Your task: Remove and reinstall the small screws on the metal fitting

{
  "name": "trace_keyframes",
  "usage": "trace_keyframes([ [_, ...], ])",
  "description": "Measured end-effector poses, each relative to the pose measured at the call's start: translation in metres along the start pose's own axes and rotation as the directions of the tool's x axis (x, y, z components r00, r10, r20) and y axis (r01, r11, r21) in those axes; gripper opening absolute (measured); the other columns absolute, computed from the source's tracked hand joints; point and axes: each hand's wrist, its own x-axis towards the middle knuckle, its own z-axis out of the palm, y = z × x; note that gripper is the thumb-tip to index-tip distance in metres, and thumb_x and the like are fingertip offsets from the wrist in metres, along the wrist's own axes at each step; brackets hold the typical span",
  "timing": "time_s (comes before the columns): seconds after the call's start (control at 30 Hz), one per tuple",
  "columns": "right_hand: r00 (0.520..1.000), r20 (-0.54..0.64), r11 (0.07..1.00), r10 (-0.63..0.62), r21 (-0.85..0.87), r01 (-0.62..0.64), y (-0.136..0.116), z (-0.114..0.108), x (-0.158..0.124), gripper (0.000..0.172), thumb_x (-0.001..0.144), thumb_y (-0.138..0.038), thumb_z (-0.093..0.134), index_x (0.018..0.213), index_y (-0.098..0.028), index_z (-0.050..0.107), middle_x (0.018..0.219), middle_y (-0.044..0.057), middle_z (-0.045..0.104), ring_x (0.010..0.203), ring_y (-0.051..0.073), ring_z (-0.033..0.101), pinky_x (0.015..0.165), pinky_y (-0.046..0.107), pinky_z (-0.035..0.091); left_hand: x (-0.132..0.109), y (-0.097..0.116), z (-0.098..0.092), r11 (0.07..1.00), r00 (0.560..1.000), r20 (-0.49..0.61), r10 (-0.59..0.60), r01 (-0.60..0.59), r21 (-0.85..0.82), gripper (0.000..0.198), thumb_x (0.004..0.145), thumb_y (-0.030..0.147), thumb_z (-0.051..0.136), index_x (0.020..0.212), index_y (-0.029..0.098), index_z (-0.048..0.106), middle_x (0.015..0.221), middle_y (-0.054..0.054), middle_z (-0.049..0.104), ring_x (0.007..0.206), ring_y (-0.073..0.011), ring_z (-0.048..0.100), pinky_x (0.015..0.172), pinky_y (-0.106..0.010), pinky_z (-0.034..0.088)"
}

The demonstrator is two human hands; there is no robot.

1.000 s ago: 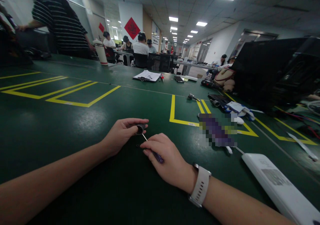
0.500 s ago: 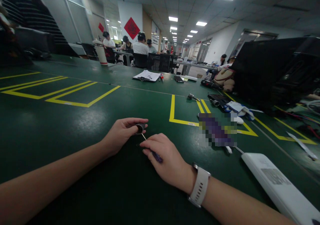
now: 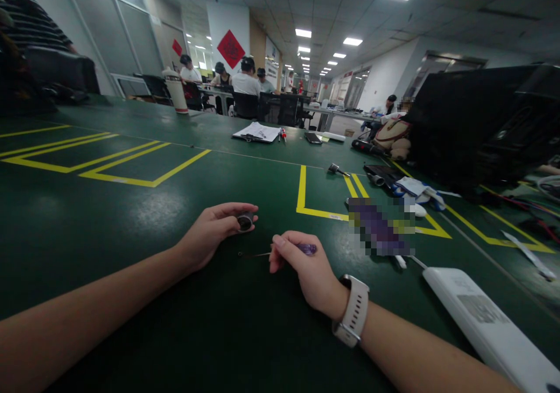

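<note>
So on my head cam feed right now: the left hand (image 3: pixel 210 235) has its fingers wrapped round a short, dark cylindrical part (image 3: pixel 245 223), thumb on the near side, with the open end facing me. It's held up just above the counter (image 3: pixel 144 235), left of the middle of my view. Can't make out what's inside it, too dark.

The right hand (image 3: pixel 304 265) is gripping a thin screwdriver (image 3: pixel 308 249) with a purple handle, fingers closed round it, thumb on top. Its shaft points left and the tip is right by a tiny dark ring (image 3: pixel 240 254) lying on the counter; whether they touch, I honestly can't tell. The tool and the cylinder are apart. There's a pale watch strap (image 3: pixel 355 311) on that wrist.

Off to the right I've got a white power strip (image 3: pixel 490 326), a purple item (image 3: pixel 378 230) that's pixelated out, and a crumpled white and blue cloth (image 3: pixel 417 189). A small dark metal piece (image 3: pixel 336 169) sits near the yellow tape (image 3: pixel 301 189). Further back there's a clipboard (image 3: pixel 256 132) with papers and a pale cup (image 3: pixel 177 93).
</note>
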Motion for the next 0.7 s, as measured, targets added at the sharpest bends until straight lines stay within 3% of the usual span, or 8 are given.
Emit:
trace_keyframes([
  [0.13, 1.000, -0.005, 0.999, 0.023, 0.041, -0.023, 0.001, 0.000, 0.001, 0.031, 0.087, -0.035, 0.048, 0.065, -0.016, 0.060, 0.059, -0.001, 0.056, 0.060, 0.011, 0.053, 0.063, 0.026, 0.043, 0.000, -0.001, 0.000, 0.999, 1.000, -0.008, -0.009, 0.008, -0.054, 0.035, 0.056, 0.007, 0.060, 0.089, 0.016, 0.069, 0.100, -0.007, 0.071, 0.099, -0.0241, 0.063, 0.092, -0.036, 0.048],
  [0.47, 0.998, 0.044, 0.990, 0.040, -0.133, -0.033, -0.004, 0.004, 0.002, 0.028, 0.088, -0.031, 0.048, 0.069, -0.016, 0.062, 0.066, 0.000, 0.059, 0.066, 0.012, 0.056, 0.066, 0.026, 0.044, 0.003, -0.004, -0.004, 0.999, 1.000, 0.018, 0.002, -0.001, -0.054, 0.038, 0.055, 0.005, 0.060, 0.090, 0.017, 0.070, 0.102, -0.007, 0.070, 0.099, -0.0244, 0.063, 0.089, -0.036, 0.050],
  [0.7, 0.999, -0.038, 0.961, -0.029, -0.274, 0.018, -0.009, 0.005, -0.002, 0.035, 0.087, -0.025, 0.045, 0.054, -0.017, 0.054, 0.051, -0.003, 0.049, 0.054, 0.010, 0.050, 0.056, 0.024, 0.038, 0.002, -0.004, -0.003, 0.998, 1.000, 0.020, 0.004, -0.003, -0.060, 0.036, 0.056, 0.005, 0.060, 0.089, 0.017, 0.069, 0.101, -0.006, 0.071, 0.097, -0.0237, 0.063, 0.092, -0.036, 0.048],
])
